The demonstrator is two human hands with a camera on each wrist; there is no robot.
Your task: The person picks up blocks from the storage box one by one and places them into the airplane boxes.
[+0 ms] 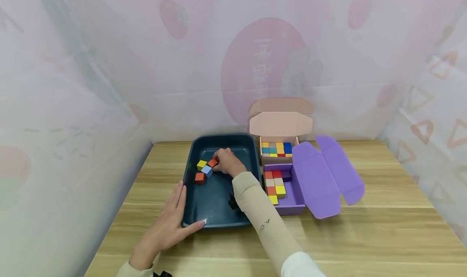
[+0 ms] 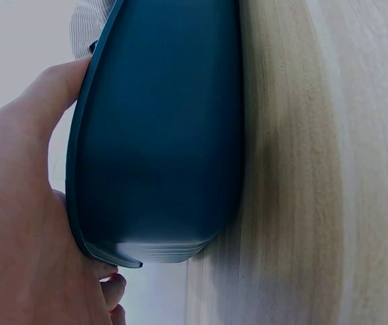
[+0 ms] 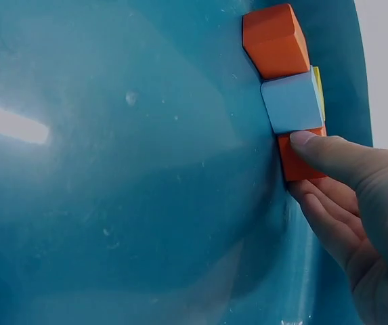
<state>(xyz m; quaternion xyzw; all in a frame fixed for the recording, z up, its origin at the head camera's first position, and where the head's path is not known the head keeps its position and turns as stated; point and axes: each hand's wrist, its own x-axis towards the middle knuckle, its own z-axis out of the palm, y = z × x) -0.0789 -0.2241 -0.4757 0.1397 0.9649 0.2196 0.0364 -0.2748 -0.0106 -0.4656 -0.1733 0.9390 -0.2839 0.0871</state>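
Note:
A dark blue-green tray (image 1: 209, 202) lies on the wooden table. Inside it, near the left wall, my right hand (image 1: 229, 163) pinches an orange-red cube (image 3: 303, 162) between thumb and fingers. Against that cube sits a light blue cube (image 3: 292, 103), with a yellow cube (image 1: 201, 165) just beyond. Another orange-red cube (image 1: 199, 178) stands at the near end of this cluster. My left hand (image 1: 168, 226) rests on the tray's near left corner, fingers stretched along the left side and thumb on the near rim. In the left wrist view it lies along the tray's outer wall (image 2: 160, 128).
Right of the tray, a purple box (image 1: 293, 198) has its lid folded out to the right and several coloured blocks inside. Behind it, an open tan box (image 1: 279, 160) holds rows of blocks, its lid upright. Printed cloth (image 1: 197, 66) hangs around the table.

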